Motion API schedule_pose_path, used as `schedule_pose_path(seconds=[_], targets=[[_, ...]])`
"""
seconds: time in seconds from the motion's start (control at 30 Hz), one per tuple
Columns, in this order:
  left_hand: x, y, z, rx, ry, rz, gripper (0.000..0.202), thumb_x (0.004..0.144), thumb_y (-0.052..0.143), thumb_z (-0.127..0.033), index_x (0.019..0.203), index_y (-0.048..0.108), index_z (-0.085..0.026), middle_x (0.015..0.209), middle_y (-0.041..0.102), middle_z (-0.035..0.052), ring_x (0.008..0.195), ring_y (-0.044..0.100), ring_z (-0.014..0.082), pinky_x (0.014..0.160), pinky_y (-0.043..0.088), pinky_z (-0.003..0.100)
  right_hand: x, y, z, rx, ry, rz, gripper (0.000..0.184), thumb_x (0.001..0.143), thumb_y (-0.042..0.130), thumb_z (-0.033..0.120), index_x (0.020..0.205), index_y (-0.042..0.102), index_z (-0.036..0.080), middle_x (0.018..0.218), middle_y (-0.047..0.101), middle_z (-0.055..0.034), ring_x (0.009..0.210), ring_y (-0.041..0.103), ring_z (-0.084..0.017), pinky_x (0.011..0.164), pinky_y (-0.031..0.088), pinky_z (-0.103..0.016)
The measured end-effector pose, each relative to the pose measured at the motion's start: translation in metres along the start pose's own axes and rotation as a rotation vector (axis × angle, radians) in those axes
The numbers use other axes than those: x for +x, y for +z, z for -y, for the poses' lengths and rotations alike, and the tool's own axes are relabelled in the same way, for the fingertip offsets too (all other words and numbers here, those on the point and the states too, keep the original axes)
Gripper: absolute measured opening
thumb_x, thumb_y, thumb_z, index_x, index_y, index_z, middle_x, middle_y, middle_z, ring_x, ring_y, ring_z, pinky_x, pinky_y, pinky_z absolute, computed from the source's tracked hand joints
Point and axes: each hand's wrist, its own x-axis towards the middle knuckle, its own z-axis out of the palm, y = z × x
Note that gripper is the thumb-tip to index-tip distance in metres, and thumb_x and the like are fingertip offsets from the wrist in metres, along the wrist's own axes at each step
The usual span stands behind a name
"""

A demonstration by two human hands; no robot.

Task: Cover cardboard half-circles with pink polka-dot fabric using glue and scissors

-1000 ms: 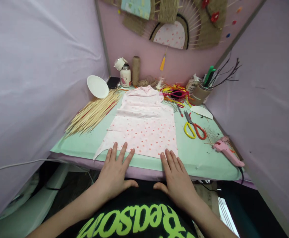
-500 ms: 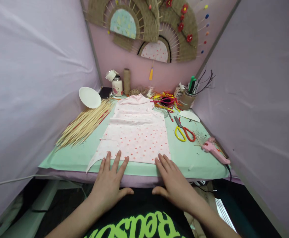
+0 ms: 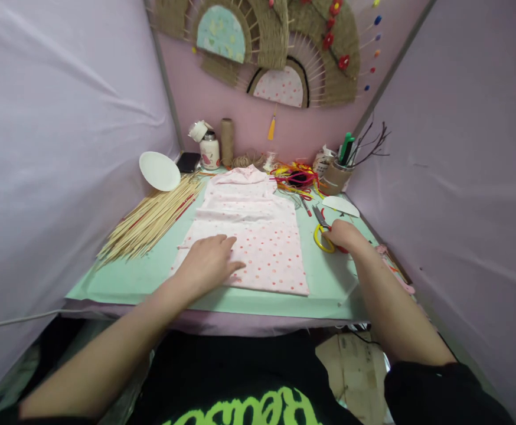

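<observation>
Black shirt (image 3: 240, 361): lime-green lettering (image 3: 240, 410) across your front seems to begin “Reas”, the rest running out of your view below.
White bottle (image 3: 209, 153): red markings, too small for you to read.
Patterned cup (image 3: 323, 160): dark marks, illegible from your seat.

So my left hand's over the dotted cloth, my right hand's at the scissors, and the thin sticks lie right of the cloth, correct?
Not quite: the head view shows the thin sticks lying left of the dotted cloth. The rest stands.
</observation>
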Motion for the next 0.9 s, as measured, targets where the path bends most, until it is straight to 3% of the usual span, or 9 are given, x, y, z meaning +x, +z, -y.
schedule_pose_path(seconds=[0.13,0.3,0.4,0.5,0.67,0.8,0.9], targets=[[0.075,-0.008,-0.002,-0.017,-0.042,0.075,0.042,0.086,0.058,-0.041,0.118,0.063,-0.014,0.118,0.065,0.0163,0.113,0.06,0.0301,0.095,0.045,0.038,0.006,0.001,-0.002,0.014,-0.005,0.039,0.042,0.08,0.061,0.034,0.107,0.068,0.003,0.095,0.071,-0.0219,0.084,0.069,-0.025,0.06,0.043,-0.028],[0.136,0.014,-0.007,-0.065,-0.118,0.041,0.045,0.081,0.064,-0.027,0.122,0.056,-0.011,0.123,0.057,0.0191,0.105,0.063,0.028,0.083,0.047,0.032,0.003,0.002,-0.005,0.07,0.027,0.047,0.054,0.078,0.064,0.032,0.121,0.056,0.001,0.103,0.07,-0.0227,0.083,0.068,-0.025,0.059,0.044,-0.028],[0.146,0.028,-0.008,-0.099,-0.123,0.045,0.027,0.088,0.052,-0.021,0.113,0.059,-0.012,0.114,0.06,0.0173,0.101,0.063,0.0268,0.08,0.046,0.032,-0.002,0.005,-0.009,0.093,0.053,-0.01,0.05,0.082,0.06,0.03,0.124,0.052,0.004,0.111,0.067,-0.0234,0.091,0.067,-0.026,0.064,0.045,-0.029],[0.143,0.041,-0.007,-0.11,-0.098,-0.01,0.027,0.094,0.037,-0.018,0.109,0.059,-0.014,0.111,0.06,0.0152,0.101,0.06,0.0254,0.083,0.044,0.034,-0.013,0.009,-0.018,0.187,0.027,-0.087,0.042,0.081,0.061,0.028,0.119,0.053,0.01,0.106,0.068,-0.0176,0.091,0.065,-0.025,0.067,0.044,-0.029],[0.147,0.056,0.004,-0.109,-0.02,-0.147,0.03,0.095,0.031,-0.015,0.112,0.056,-0.014,0.112,0.058,0.0145,0.102,0.055,0.0246,0.087,0.041,0.035,-0.048,0.016,-0.036,0.541,-0.179,-0.314,0.035,0.079,0.064,0.036,0.108,0.053,0.017,0.097,0.067,-0.0095,0.081,0.062,-0.019,0.071,0.047,-0.029],[0.168,0.059,0.026,-0.096,0.114,-0.164,0.026,0.093,0.034,-0.016,0.106,0.057,-0.013,0.107,0.06,0.0143,0.101,0.054,0.0242,0.089,0.04,0.035,-0.084,0.024,-0.048,0.784,-0.415,-0.192,0.042,0.077,0.065,0.051,0.101,0.054,0.018,0.095,0.066,-0.0099,0.076,0.061,-0.018,0.069,0.052,-0.03],[0.186,0.057,0.048,-0.1,0.23,-0.18,0.021,0.091,0.04,-0.018,0.101,0.058,-0.015,0.104,0.06,0.0128,0.1,0.055,0.0239,0.089,0.041,0.035,-0.104,0.031,-0.056,0.789,-0.528,-0.121,0.041,0.079,0.064,0.055,0.099,0.057,0.02,0.092,0.067,-0.0084,0.074,0.062,-0.017,0.065,0.054,-0.028]])
